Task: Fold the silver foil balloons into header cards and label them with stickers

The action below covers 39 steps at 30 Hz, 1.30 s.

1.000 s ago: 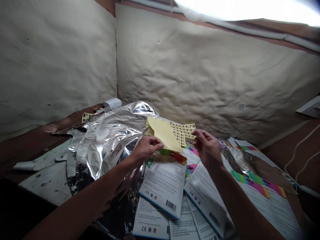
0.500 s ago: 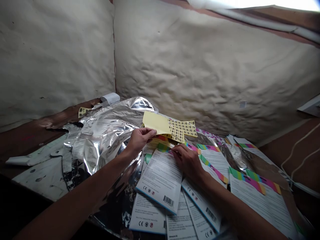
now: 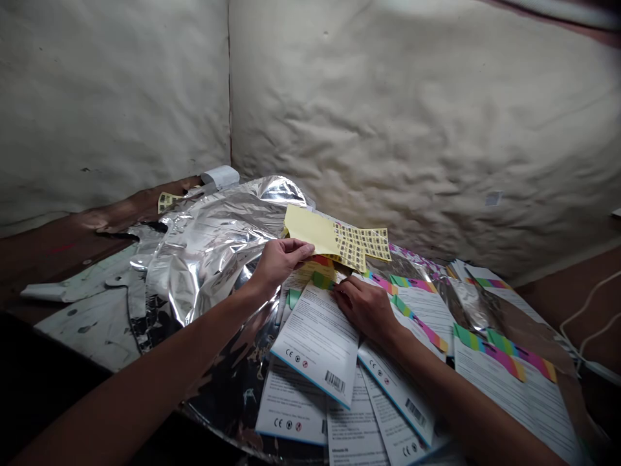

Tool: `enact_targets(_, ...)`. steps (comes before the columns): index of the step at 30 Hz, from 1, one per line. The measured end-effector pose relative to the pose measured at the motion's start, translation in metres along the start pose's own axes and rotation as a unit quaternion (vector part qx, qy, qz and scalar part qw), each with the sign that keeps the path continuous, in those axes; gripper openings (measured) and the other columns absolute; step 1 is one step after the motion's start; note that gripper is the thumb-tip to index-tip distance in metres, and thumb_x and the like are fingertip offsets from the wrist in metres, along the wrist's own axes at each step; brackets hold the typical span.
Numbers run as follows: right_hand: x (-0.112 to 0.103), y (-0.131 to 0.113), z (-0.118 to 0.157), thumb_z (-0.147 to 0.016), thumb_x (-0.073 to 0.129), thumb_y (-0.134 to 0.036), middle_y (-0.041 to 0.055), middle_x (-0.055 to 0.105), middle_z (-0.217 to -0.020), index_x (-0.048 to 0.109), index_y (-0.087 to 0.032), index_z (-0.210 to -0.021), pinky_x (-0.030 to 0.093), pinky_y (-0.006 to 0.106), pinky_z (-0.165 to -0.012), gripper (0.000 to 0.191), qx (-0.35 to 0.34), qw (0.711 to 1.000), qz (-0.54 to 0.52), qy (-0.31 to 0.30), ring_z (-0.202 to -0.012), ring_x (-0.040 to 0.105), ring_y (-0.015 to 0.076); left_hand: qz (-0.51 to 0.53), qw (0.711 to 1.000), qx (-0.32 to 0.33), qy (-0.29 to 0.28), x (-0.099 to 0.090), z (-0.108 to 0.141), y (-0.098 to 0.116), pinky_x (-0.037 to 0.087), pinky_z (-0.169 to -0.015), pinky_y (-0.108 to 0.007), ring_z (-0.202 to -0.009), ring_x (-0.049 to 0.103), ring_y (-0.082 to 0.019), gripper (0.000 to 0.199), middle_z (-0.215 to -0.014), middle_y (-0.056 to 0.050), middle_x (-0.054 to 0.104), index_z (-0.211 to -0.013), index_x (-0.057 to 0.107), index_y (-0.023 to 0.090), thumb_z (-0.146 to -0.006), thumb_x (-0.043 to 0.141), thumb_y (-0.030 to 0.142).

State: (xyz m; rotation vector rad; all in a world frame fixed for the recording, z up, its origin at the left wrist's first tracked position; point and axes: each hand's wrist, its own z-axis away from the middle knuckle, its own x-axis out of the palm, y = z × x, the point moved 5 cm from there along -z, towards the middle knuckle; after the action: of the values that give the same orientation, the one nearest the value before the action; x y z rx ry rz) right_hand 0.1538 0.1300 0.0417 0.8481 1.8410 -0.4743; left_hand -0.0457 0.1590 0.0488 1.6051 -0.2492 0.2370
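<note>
My left hand (image 3: 281,262) pinches the lower edge of a yellow sticker sheet (image 3: 313,231), whose plain side faces up. Rows of small dark labels (image 3: 371,243) show to its right. Just right of centre, my right hand (image 3: 363,304) is closed, its fingertips at the colourful top edge of a white printed packet (image 3: 317,336). What those fingertips grip, if anything, is too small to make out. More white packets (image 3: 291,408) lie fanned out beneath and beside that one.
Crumpled silver foil (image 3: 194,259) covers the left of the table. Other packets with rainbow tops (image 3: 509,382) lie at the right, near white cables (image 3: 582,317). A padded, wrinkled wall (image 3: 412,129) rises behind. Another label sheet (image 3: 167,202) is at the back left.
The camera view has shifted, so the scene sits slightly further right. Both hands stay at the same sheet and packet, with little visible movement of their own.
</note>
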Motion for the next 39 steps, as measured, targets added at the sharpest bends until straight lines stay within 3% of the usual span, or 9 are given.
enact_targets(8, -0.003, -0.004, -0.001, -0.094, 0.056, -0.024, 0.0027, 0.073, -0.089, 0.071, -0.02, -0.091, 0.041, 0.027, -0.064, 0.016, 0.007, 1.0, -0.012, -0.021, -0.075, 0.066, 0.0172, 0.006, 1.0, 0.0, 0.0, -0.001, -0.001, -0.001, 0.05, -0.074, -0.028, -0.075, 0.064, -0.015, 0.032, -0.078, -0.004, 0.072, -0.078, 0.075, 0.013, -0.063, 0.085, 0.04)
enact_targets(17, -0.003, -0.003, 0.006, -0.096, 0.054, -0.027, 0.0032, 0.071, -0.114, 0.073, -0.026, -0.106, 0.05, 0.031, -0.08, 0.022, 0.005, 0.985, -0.115, -0.128, -0.097, 0.067, 0.0214, 0.004, 1.0, -0.005, -0.003, 0.0, 0.0, -0.001, 0.049, -0.075, -0.028, -0.075, 0.064, -0.015, 0.033, -0.078, -0.004, 0.072, -0.078, 0.075, 0.013, -0.063, 0.085, 0.041)
enact_targets(19, -0.013, -0.003, 0.008, -0.095, 0.055, -0.026, 0.004, 0.071, -0.114, 0.074, -0.025, -0.103, 0.051, 0.033, -0.081, 0.02, 0.006, 0.983, -0.148, -0.108, -0.097, 0.068, 0.0216, -0.017, 1.0, -0.009, -0.005, 0.0, 0.0, -0.003, 0.049, -0.074, -0.028, -0.076, 0.064, -0.016, 0.032, -0.079, -0.005, 0.072, -0.081, 0.075, 0.014, -0.066, 0.083, 0.042)
enact_targets(21, -0.031, -0.002, 0.006, -0.094, 0.057, -0.025, 0.0048, 0.073, -0.107, 0.074, -0.024, -0.096, 0.052, 0.032, -0.08, 0.017, 0.036, 0.979, -0.195, -0.038, -0.092, 0.068, 0.0204, -0.057, 0.998, 0.0, -0.013, 0.001, 0.002, -0.002, 0.048, -0.072, -0.027, -0.076, 0.065, -0.017, 0.031, -0.08, -0.006, 0.073, -0.083, 0.076, 0.014, -0.07, 0.08, 0.042)
enact_targets(25, -0.058, 0.0, -0.011, -0.091, 0.062, -0.029, 0.0058, 0.073, -0.095, 0.073, -0.021, -0.096, 0.053, 0.031, -0.078, 0.015, 0.136, 0.942, -0.294, 0.092, -0.086, 0.068, 0.0194, -0.163, 0.984, 0.052, -0.047, 0.009, 0.009, 0.004, 0.047, -0.067, -0.027, -0.075, 0.066, -0.018, 0.028, -0.083, -0.007, 0.075, -0.085, 0.076, 0.015, -0.078, 0.073, 0.043)
enact_targets(29, -0.041, 0.004, -0.031, -0.084, 0.068, -0.038, 0.0049, 0.073, -0.087, 0.074, -0.018, -0.096, 0.049, 0.027, -0.062, 0.024, 0.243, 0.881, -0.404, 0.04, -0.07, 0.064, 0.0168, -0.255, 0.958, 0.11, -0.074, 0.019, 0.016, 0.008, 0.048, -0.069, -0.027, -0.077, 0.068, -0.019, 0.023, -0.084, -0.006, 0.076, -0.084, 0.077, 0.017, -0.081, 0.07, 0.038)
enact_targets(33, -0.023, 0.005, -0.037, -0.08, 0.071, -0.036, 0.0022, 0.069, -0.073, 0.073, -0.016, -0.079, 0.043, 0.025, -0.059, 0.02, 0.25, 0.823, -0.51, 0.01, -0.066, 0.059, 0.0146, -0.29, 0.941, 0.146, -0.099, 0.025, 0.018, 0.009, 0.048, -0.066, -0.026, -0.079, 0.069, -0.019, 0.02, -0.086, -0.005, 0.076, -0.083, 0.077, 0.019, -0.083, 0.068, 0.037)
enact_targets(36, -0.024, 0.005, -0.031, -0.079, 0.072, -0.036, 0.0003, 0.065, -0.068, 0.071, -0.015, -0.075, 0.04, 0.024, -0.057, 0.021, 0.261, 0.804, -0.533, 0.032, -0.062, 0.054, 0.0122, -0.274, 0.947, 0.131, -0.106, 0.027, 0.018, 0.007, 0.048, -0.067, -0.026, -0.079, 0.068, -0.019, 0.023, -0.085, -0.005, 0.076, -0.085, 0.077, 0.019, -0.081, 0.07, 0.04)
enact_targets(39, -0.03, 0.003, -0.027, -0.08, 0.071, -0.038, -0.0001, 0.063, -0.068, 0.07, -0.016, -0.075, 0.039, 0.024, -0.057, 0.023, 0.275, 0.796, -0.535, 0.064, -0.062, 0.052, 0.0119, -0.226, 0.968, 0.07, -0.089, 0.024, 0.015, -0.004, 0.046, -0.06, -0.026, -0.068, 0.065, -0.018, 0.032, -0.073, -0.006, 0.072, -0.074, 0.072, 0.016, -0.074, 0.075, 0.047)
